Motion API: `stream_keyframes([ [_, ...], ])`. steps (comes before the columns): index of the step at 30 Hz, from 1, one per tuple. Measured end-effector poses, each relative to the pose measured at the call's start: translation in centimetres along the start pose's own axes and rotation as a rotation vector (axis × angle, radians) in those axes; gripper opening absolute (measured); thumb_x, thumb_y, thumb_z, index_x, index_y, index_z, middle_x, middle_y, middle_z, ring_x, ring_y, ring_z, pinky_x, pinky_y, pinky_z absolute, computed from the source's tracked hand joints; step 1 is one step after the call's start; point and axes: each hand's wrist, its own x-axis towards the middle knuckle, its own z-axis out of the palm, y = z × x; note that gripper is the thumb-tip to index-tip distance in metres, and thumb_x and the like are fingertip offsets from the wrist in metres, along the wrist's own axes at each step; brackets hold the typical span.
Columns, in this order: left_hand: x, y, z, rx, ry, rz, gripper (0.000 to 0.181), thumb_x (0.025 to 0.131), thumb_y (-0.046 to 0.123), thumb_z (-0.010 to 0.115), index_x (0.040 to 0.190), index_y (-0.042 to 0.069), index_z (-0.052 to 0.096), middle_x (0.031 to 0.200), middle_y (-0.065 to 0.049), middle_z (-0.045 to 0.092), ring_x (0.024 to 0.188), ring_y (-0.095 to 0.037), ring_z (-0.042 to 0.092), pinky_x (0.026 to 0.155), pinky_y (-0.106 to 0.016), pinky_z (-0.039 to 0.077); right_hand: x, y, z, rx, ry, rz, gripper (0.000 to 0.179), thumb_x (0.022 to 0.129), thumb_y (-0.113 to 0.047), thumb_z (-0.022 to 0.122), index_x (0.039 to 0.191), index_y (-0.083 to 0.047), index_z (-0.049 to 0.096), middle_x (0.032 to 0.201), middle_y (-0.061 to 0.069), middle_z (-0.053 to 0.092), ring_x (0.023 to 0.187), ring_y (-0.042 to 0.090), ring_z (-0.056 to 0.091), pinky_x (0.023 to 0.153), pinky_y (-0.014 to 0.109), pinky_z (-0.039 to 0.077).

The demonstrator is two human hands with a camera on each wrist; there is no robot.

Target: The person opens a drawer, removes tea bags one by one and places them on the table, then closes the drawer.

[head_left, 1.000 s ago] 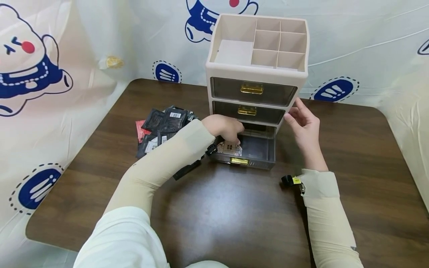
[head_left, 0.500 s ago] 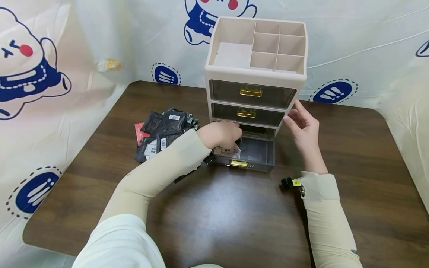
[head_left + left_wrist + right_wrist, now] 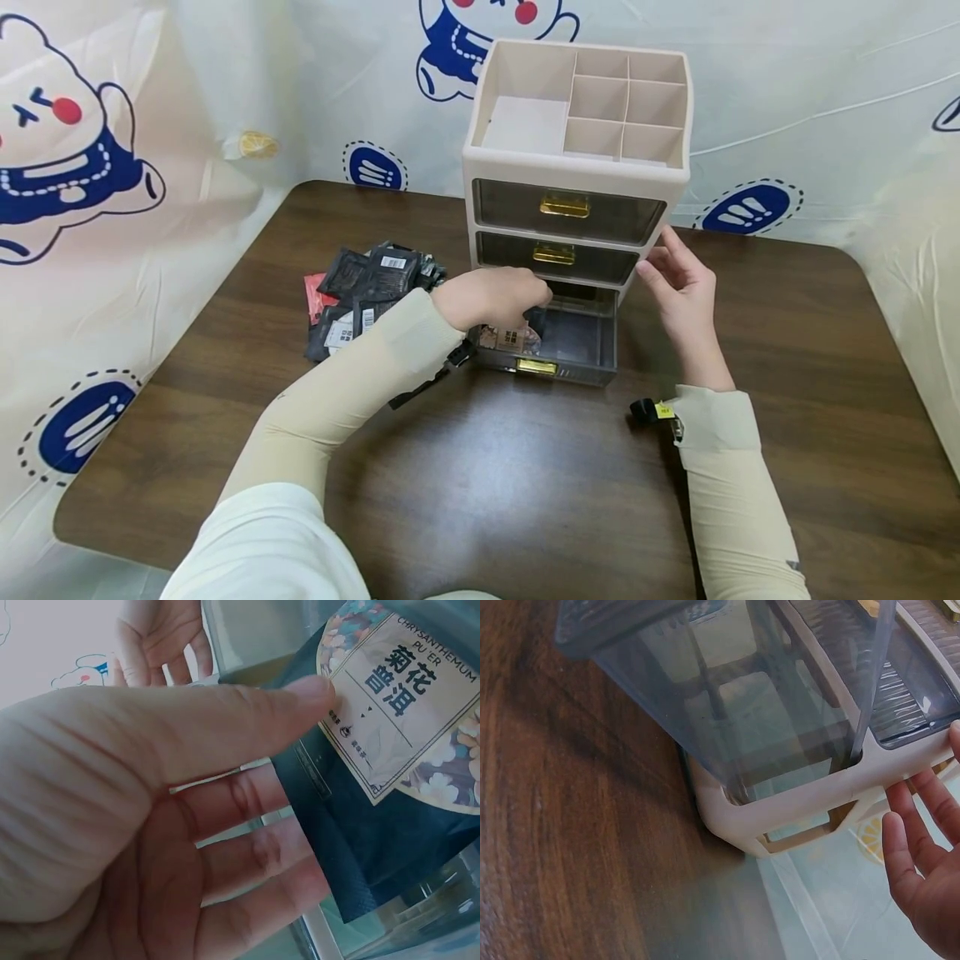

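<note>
In the left wrist view, my left hand (image 3: 187, 765) holds a dark tea sachet (image 3: 330, 840) by its edge, thumb over the label and fingers behind. The label is floral and reads "Chrysanthemum Pu Er". From the head view, that hand (image 3: 495, 296) is over the left part of a pulled-out bottom drawer (image 3: 577, 337), where a floral label (image 3: 510, 337) shows below the fingers. My right hand (image 3: 686, 296) touches the right side of the cream drawer organizer (image 3: 577, 162), thumb at its front edge. In the right wrist view its fingers (image 3: 915, 832) lie along the frame.
A pile of dark sachets (image 3: 382, 275) with one red sachet (image 3: 318, 296) lies on the brown table (image 3: 495, 475) left of the organizer. Two upper drawers (image 3: 510, 208) with gold handles are closed. A patterned curtain (image 3: 315, 83) hangs behind.
My left hand has shifted slightly left, and more of something dark shows beside its fingertips in the drawer. My right hand keeps its place on the organizer.
</note>
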Motion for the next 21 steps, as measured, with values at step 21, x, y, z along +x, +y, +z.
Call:
stream_keyframes([
  [21, -0.69, -0.52, -0.16, -0.1, 0.016, 0.128, 0.042, 0.096, 0.01, 0.064, 0.137, 0.006, 0.055, 0.139, -0.009, 0.059, 0.112, -0.017, 0.062, 0.097, -0.034, 0.05, -0.11, 0.03, 0.0, -0.014, -0.01, -0.001, 0.053, 0.091, 0.008, 0.062, 0.138, -0.015, 0.058, 0.095, -0.02, 0.071, 0.089, 0.0, 0.064, 0.086, 0.014, 0.049],
])
